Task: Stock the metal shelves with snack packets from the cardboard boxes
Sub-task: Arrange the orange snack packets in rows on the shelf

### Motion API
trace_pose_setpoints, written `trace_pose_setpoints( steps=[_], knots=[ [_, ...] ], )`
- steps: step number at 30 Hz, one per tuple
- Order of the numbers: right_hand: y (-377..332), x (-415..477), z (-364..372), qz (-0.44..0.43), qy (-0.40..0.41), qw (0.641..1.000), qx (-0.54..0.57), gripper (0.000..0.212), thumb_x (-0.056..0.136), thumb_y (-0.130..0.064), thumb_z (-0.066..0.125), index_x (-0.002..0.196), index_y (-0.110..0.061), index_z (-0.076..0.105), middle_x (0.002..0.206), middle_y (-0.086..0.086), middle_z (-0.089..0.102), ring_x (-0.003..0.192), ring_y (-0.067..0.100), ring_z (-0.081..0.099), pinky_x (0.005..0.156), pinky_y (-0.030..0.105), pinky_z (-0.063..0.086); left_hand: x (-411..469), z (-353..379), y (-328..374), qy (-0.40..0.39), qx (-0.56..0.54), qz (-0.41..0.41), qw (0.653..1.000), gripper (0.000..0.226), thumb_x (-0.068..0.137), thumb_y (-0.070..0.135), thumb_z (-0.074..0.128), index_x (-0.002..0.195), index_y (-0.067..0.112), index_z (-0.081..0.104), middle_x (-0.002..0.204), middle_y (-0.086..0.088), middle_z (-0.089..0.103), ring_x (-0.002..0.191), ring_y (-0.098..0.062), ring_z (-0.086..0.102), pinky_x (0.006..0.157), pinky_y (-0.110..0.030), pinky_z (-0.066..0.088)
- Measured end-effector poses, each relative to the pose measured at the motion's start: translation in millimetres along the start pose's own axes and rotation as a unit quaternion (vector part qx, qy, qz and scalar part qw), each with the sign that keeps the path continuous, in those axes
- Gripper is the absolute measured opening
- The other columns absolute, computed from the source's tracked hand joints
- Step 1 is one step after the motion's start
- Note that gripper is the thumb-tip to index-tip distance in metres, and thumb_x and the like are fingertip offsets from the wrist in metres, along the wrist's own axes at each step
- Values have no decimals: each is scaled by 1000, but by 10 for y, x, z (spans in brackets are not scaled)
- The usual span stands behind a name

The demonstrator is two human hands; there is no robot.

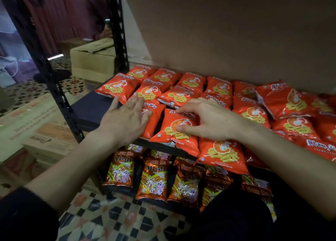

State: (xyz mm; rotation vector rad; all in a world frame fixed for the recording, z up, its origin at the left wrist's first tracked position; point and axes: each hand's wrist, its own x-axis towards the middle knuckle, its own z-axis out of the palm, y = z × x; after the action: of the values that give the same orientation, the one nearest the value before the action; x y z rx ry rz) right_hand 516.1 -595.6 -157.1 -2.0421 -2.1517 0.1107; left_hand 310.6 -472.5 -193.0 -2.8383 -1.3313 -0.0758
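Note:
Several orange prawn cracker packets lie flat in rows on the dark metal shelf [91, 111]. My left hand [125, 118] rests with straight fingers on one packet [154, 117] near the shelf's front left. My right hand [205, 120] lies on the neighbouring front packet [174, 131], its fingertips curled over the packet's top edge and its thumb pressing the packet's face. The shelf below holds a row of dark orange Mi-Mi snack packets [152, 179].
A black slotted upright [120, 29] and a second post [54, 88] frame the shelf's left side. Cardboard boxes [92, 58] stand on the patterned tile floor behind, and more boxes [36, 124] are stacked at the left. A brown board sits overhead.

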Motion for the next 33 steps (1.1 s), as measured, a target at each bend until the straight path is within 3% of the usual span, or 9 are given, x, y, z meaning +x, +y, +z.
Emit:
trace_pose_setpoints(
  steps=[5,10,15,19,24,28,33],
  knots=[
    [-5,-26,67,-5,18,1000,10,66,90,-63,56,145,-28,47,137,-9,53,127,14,44,109,38,33,16,-12,15,5,18,-15,1000,69,101,56,7,157,19,-4,165,-2,-2,152,-17,-1,116,-46,-20],
    [8,-103,52,-3,44,999,32,69,89,-65,55,147,-28,44,146,-9,49,134,11,43,113,35,33,-11,-51,23,59,-62,-13,996,68,100,58,29,155,20,18,163,-3,17,151,-18,15,120,-47,-12],
    [102,-216,28,9,76,995,64,60,91,-60,56,141,-28,52,137,-12,54,126,6,49,100,22,37,-10,-125,97,88,-119,5,989,59,97,54,45,147,24,38,162,-1,24,148,-18,25,122,-47,1],
    [263,-321,-47,36,110,991,73,51,91,-57,58,134,-28,58,130,-11,57,123,9,52,105,29,41,61,-198,231,101,-126,43,986,54,96,52,50,141,22,47,161,-2,24,147,-19,26,122,-47,9],
    [553,-585,-255,103,164,979,70,41,91,-47,64,126,-26,64,125,-6,60,120,12,54,102,28,39,191,-376,509,118,-123,77,982,51,96,50,51,137,21,52,160,-4,27,144,-24,31,120,-45,20],
    [847,-863,-441,194,208,958,26,30,90,-40,67,115,-23,68,111,6,65,112,25,59,95,30,41,343,-480,845,104,-122,123,979,45,94,45,56,132,20,58,156,-9,35,142,-27,36,117,-40,28],
    [1273,-1194,-510,336,204,920,7,54,86,-50,67,128,-17,61,124,14,65,119,32,58,100,40,47,490,-560,1399,86,-117,172,974,44,93,46,57,126,17,60,134,-8,53,127,-28,50,106,-35,38]
  ],
)
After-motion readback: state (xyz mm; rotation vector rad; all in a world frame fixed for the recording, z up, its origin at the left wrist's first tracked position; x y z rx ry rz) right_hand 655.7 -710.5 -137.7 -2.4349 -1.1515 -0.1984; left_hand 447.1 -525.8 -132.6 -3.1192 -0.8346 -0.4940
